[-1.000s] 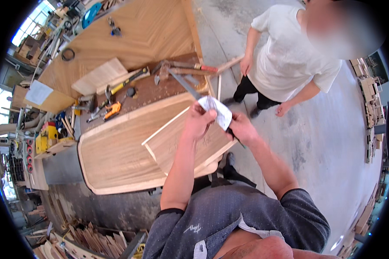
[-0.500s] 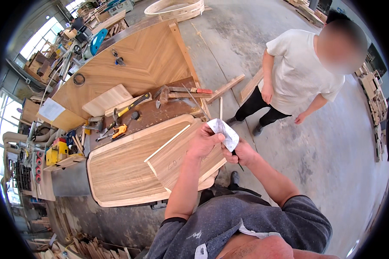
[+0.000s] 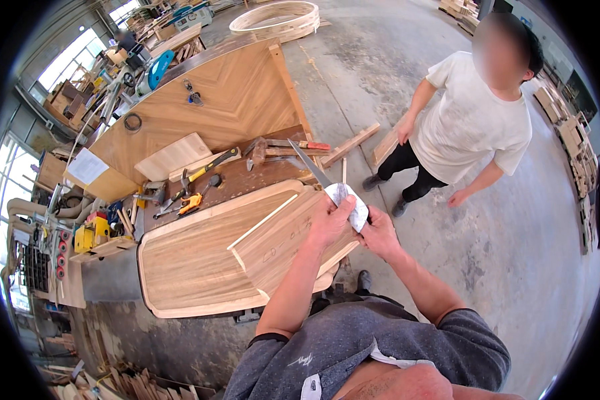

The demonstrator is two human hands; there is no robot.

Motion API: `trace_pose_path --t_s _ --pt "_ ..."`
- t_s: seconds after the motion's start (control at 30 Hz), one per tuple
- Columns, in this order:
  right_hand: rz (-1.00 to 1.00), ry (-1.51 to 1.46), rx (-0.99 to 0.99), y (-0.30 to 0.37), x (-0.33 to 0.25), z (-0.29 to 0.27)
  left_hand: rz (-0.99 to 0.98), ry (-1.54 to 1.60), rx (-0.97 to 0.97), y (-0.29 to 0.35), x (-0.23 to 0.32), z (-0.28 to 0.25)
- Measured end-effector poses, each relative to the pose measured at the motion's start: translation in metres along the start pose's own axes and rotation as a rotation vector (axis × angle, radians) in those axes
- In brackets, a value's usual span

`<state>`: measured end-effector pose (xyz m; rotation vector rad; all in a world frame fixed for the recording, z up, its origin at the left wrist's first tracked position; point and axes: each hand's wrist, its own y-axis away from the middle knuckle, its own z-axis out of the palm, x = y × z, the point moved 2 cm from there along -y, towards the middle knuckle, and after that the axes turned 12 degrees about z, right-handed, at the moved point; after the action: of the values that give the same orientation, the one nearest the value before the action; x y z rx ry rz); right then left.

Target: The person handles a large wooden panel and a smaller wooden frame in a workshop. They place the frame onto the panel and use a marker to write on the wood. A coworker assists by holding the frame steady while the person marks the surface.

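A long, tapered grey metal blade (image 3: 308, 163) points up and left out of my hands; I cannot tell its exact kind. Folded around its lower part is a white sheet with grey smudges (image 3: 357, 212), paper or cloth. My left hand (image 3: 333, 219) is closed on this sheet, thumb on top. Beside it, my right hand (image 3: 380, 233) grips at the sheet's lower right edge; its fingers are partly hidden, and so is the blade's lower end. Below both hands lies a wooden panel (image 3: 290, 243) with pencil marks, resting on a larger rounded panel with a raised rim (image 3: 187, 267).
A brown bench top (image 3: 237, 175) behind the panels bears hammers (image 3: 210, 167), an orange-and-black tool (image 3: 190, 203) and a red-handled tool (image 3: 313, 145). A large veneered board (image 3: 227, 93) leans beyond. On the right stands a person in a white shirt (image 3: 470, 123). Wooden boards (image 3: 353, 143) lie nearby.
The blade has swung into plainer view, and the white sheet now wraps it more closely. Both hands have shifted slightly right. The person opposite has turned their head.
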<state>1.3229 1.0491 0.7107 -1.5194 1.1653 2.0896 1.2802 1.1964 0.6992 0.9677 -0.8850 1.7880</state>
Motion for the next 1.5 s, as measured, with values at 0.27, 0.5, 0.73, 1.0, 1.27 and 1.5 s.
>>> trace_pose_path --t_s 0.27,0.5,0.73,1.0,1.27,1.5 --pt "-0.064 -0.147 -0.079 0.015 0.004 0.008 0.124 0.144 0.161 0.006 0.006 -0.005" --pt "-0.435 0.355 0.272 0.011 0.013 0.004 -0.016 0.053 0.206 0.0 0.01 -0.004" --pt "0.174 -0.002 -0.29 0.018 -0.006 -0.013 -0.052 0.53 0.038 0.008 -0.004 -0.017" --pt "0.249 -0.352 -0.368 0.011 0.005 -0.035 -0.137 0.647 -0.175 0.004 -0.029 -0.008" --pt "0.444 -1.016 -0.454 -0.014 0.059 -0.058 -0.314 0.567 -0.181 -0.011 -0.084 -0.004" --pt "0.429 -0.734 0.008 -0.06 0.093 -0.099 -0.455 -0.92 0.134 -0.021 -0.107 -0.058"
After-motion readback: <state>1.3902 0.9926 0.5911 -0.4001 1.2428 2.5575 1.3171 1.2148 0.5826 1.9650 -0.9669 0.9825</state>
